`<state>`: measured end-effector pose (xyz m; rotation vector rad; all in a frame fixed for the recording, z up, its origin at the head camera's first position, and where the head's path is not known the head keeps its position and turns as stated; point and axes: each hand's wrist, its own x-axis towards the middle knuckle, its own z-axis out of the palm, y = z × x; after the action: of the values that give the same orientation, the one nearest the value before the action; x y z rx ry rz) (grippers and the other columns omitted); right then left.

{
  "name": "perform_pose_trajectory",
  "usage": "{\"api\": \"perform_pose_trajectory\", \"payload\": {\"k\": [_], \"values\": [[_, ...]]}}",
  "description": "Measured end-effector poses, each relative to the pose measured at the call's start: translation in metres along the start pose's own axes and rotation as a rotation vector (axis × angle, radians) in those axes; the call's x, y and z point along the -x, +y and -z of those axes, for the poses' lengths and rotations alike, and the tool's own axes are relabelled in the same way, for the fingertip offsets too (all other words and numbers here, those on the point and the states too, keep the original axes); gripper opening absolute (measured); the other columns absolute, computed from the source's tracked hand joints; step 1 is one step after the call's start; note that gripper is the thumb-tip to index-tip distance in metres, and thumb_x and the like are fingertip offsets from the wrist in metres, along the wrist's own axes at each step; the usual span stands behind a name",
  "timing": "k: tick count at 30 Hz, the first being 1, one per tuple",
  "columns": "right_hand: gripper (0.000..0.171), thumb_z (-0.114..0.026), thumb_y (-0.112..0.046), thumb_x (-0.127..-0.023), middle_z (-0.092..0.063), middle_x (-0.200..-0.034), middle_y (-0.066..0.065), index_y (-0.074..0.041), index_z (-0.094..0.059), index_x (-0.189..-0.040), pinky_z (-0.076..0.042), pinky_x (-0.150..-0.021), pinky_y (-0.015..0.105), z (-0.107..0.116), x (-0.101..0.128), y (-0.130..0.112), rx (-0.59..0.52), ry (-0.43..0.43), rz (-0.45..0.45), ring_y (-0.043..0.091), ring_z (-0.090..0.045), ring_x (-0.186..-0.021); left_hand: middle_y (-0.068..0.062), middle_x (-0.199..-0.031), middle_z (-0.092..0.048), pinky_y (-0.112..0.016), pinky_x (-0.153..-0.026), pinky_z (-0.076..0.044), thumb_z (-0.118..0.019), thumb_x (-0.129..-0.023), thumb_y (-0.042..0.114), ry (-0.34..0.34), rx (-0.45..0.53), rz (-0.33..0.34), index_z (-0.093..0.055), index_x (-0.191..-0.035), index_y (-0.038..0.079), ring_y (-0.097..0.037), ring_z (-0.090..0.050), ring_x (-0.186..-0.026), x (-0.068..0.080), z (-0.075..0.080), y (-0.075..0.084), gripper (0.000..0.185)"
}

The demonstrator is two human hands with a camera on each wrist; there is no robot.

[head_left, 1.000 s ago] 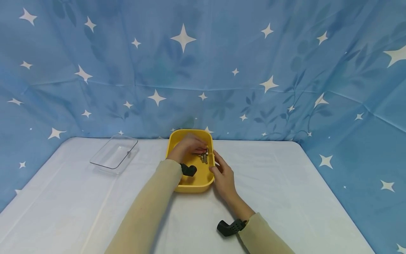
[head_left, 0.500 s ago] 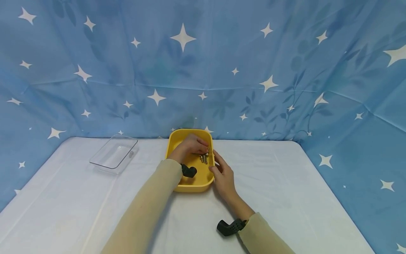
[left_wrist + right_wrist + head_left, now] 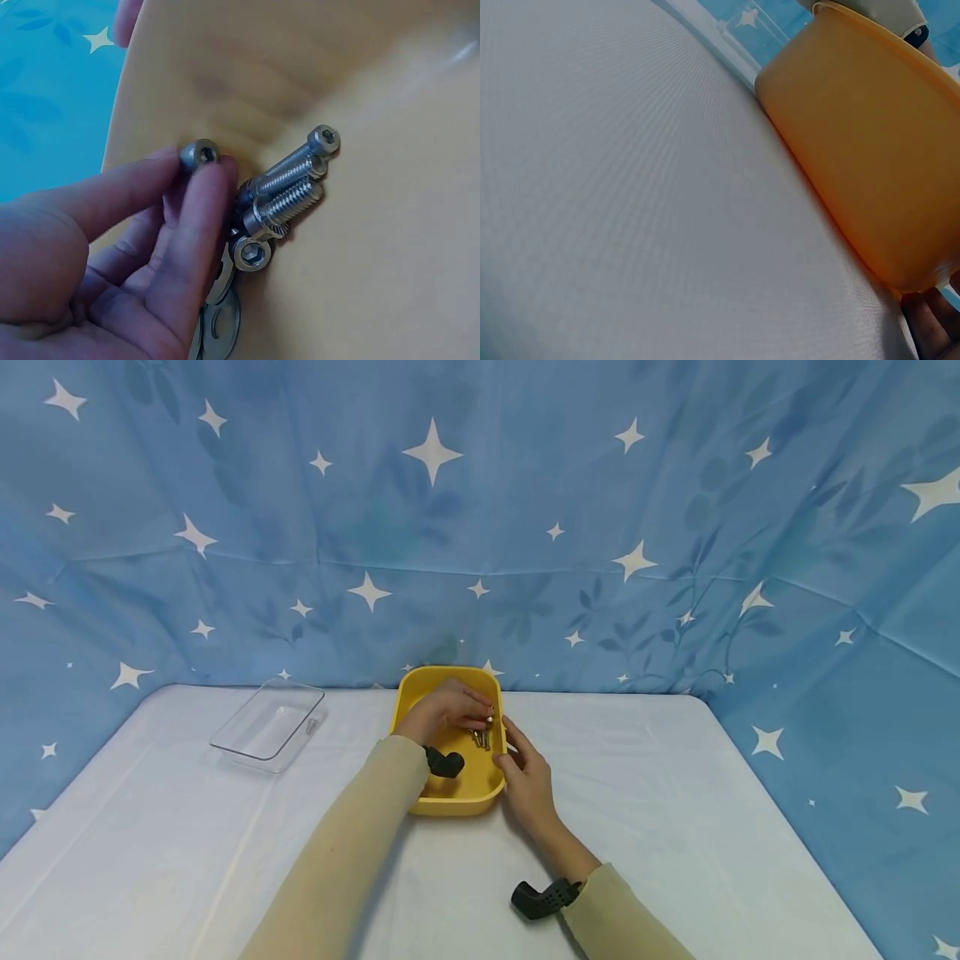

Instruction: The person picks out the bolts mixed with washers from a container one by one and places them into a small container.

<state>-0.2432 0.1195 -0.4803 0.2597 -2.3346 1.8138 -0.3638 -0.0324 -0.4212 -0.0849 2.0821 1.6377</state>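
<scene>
A yellow tray (image 3: 417,693) stands mid-table and holds a small pile of steel socket-head bolts (image 3: 482,738) with washers (image 3: 222,324) under them. My left hand (image 3: 444,708) reaches into the tray and pinches one bolt (image 3: 199,154) between thumb and fingertips, just above the other bolts (image 3: 289,199). My right hand (image 3: 525,772) rests against the tray's right wall (image 3: 870,142), thumb on the rim, fingers along the outside.
A clear plastic box (image 3: 270,725) with a small bolt in it lies at the back left of the white table (image 3: 712,810). A blue starred cloth (image 3: 480,527) hangs close behind the table.
My left hand's fingers have closed a little tighter over the bolts at the tray's right side. The right hand and the tray have stayed put.
</scene>
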Motion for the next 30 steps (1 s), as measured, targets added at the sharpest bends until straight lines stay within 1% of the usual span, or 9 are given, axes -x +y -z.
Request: {"api": "perform_pose_trajectory", "payload": {"k": [5, 8, 14, 17, 20, 23, 25, 28, 30], "values": [[0.058, -0.053, -0.006, -0.098, -0.053, -0.151, 0.015, -0.016, -0.044, -0.154, -0.055, -0.105, 0.046, -0.0013, 0.0003, -0.0005, 0.006, 0.0, 0.003, 0.034, -0.06, -0.131, -0.019, -0.122, -0.071, -0.025, -0.076, -0.064, -0.069, -0.095, 0.006, 0.009, 0.032, 0.035, -0.071, -0.121, -0.002, -0.016, -0.076, -0.077, 0.0, 0.0021, -0.0002, 0.027], [0.058, -0.053, -0.006, -0.098, -0.054, -0.15, 0.015, -0.016, -0.043, -0.155, -0.055, -0.105, 0.046, -0.0017, 0.0005, -0.0004, 0.013, 0.002, 0.005, 0.034, -0.061, -0.13, -0.019, -0.121, -0.072, -0.023, -0.077, -0.063, -0.069, -0.095, 0.005, 0.012, 0.057, 0.045, -0.072, -0.12, -0.002, -0.013, -0.074, -0.075, 0.0003, 0.0024, -0.0001, 0.026], [0.058, -0.053, -0.007, -0.098, -0.055, -0.15, 0.014, -0.017, -0.044, -0.154, -0.054, -0.106, 0.047, -0.0026, 0.002, -0.0004, 0.01, 0.002, -0.004, 0.033, -0.061, -0.13, -0.01, -0.096, -0.074, -0.025, -0.081, -0.063, -0.071, -0.094, 0.005, 0.028, 0.113, 0.051, -0.074, -0.112, -0.004, -0.013, -0.074, -0.077, -0.0003, 0.002, -0.0005, 0.021], [0.058, -0.054, -0.006, -0.097, -0.055, -0.149, 0.016, -0.015, -0.044, -0.154, -0.054, -0.105, 0.048, -0.003, 0.0018, -0.0001, 0.003, 0.007, 0.006, 0.035, -0.061, -0.13, -0.007, -0.09, -0.073, -0.027, -0.085, -0.063, -0.07, -0.093, 0.003, 0.019, 0.128, 0.05, -0.074, -0.113, -0.005, -0.013, -0.074, -0.078, -0.0012, 0.0028, -0.001, 0.021], [0.059, -0.054, -0.005, -0.096, -0.056, -0.148, 0.018, -0.014, -0.045, -0.154, -0.054, -0.106, 0.048, -0.0029, 0.0013, 0.0002, -0.008, 0.01, 0.007, 0.035, -0.06, -0.131, -0.009, -0.096, -0.075, -0.029, -0.089, -0.062, -0.07, -0.093, 0.0, 0.003, 0.132, 0.05, -0.072, -0.116, -0.006, -0.015, -0.075, -0.083, -0.0016, 0.0034, -0.0014, 0.024], [0.059, -0.054, -0.004, -0.096, -0.056, -0.147, 0.018, -0.015, -0.045, -0.153, -0.054, -0.106, 0.048, -0.0025, 0.0012, 0.001, -0.008, 0.008, 0.002, 0.035, -0.06, -0.13, -0.015, -0.11, -0.075, -0.03, -0.093, -0.061, -0.07, -0.093, 0.0, -0.007, 0.128, 0.055, -0.071, -0.12, -0.005, -0.019, -0.076, -0.092, -0.0011, 0.0039, -0.0009, 0.028], [0.059, -0.054, -0.005, -0.096, -0.056, -0.148, 0.017, -0.016, -0.046, -0.153, -0.054, -0.106, 0.048, -0.002, 0.0009, 0.0014, -0.004, 0.009, -0.003, 0.035, -0.061, -0.13, -0.017, -0.12, -0.073, -0.03, -0.093, -0.061, -0.069, -0.094, 0.001, -0.014, 0.13, 0.056, -0.07, -0.123, -0.004, -0.02, -0.076, -0.095, -0.0006, 0.0043, 0.0001, 0.03], [0.059, -0.054, -0.005, -0.097, -0.054, -0.15, 0.014, -0.018, -0.045, -0.154, -0.053, -0.107, 0.047, -0.0013, -0.0001, 0.0015, -0.005, 0.011, -0.012, 0.034, -0.06, -0.131, -0.018, -0.127, -0.07, -0.029, -0.093, -0.06, -0.068, -0.095, 0.003, -0.015, 0.149, 0.053, -0.069, -0.126, -0.001, -0.016, -0.076, -0.087, -0.0004, 0.0054, 0.0024, 0.031], [0.059, -0.054, -0.005, -0.097, -0.054, -0.151, 0.013, -0.018, -0.045, -0.154, -0.054, -0.107, 0.047, -0.001, -0.0006, 0.0016, 0.0, 0.014, -0.005, 0.034, -0.06, -0.131, -0.016, -0.124, -0.072, -0.028, -0.094, -0.06, -0.067, -0.096, 0.004, -0.017, 0.164, 0.052, -0.069, -0.128, 0.0, -0.012, -0.075, -0.08, -0.0007, 0.0067, 0.0041, 0.032]]}}
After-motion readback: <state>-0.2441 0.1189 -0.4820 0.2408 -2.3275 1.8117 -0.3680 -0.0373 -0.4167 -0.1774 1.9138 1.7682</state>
